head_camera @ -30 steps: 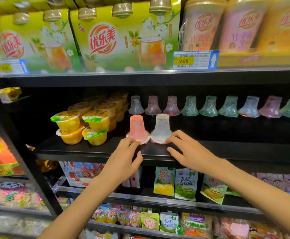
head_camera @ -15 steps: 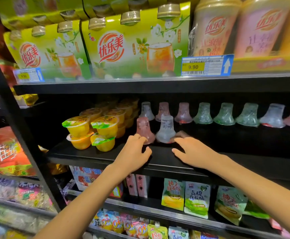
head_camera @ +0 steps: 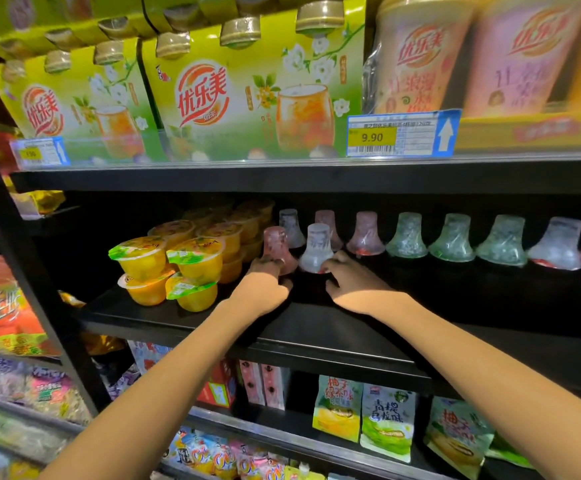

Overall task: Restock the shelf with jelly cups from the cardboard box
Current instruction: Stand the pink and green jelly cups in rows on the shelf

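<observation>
both hands reach into the middle black shelf (head_camera: 316, 327). the left hand (head_camera: 265, 285) has its fingers at the base of a pink jelly cup (head_camera: 277, 245) that stands upside down; if the fingers truly grip it, i cannot tell. the right hand (head_camera: 351, 282) touches the base of a white jelly cup (head_camera: 318, 247), just beside the pink one, with fingers quite straight. behind them a row of more jelly cups (head_camera: 451, 239), pink, green and white, stands along the back of the same shelf. to the left are stacked yellow fruit cups (head_camera: 164, 265). on the shelf above stand green drink boxes (head_camera: 247, 95) and a price tag (head_camera: 403, 133) with 9.90. the cardboard box is not visible.
</observation>
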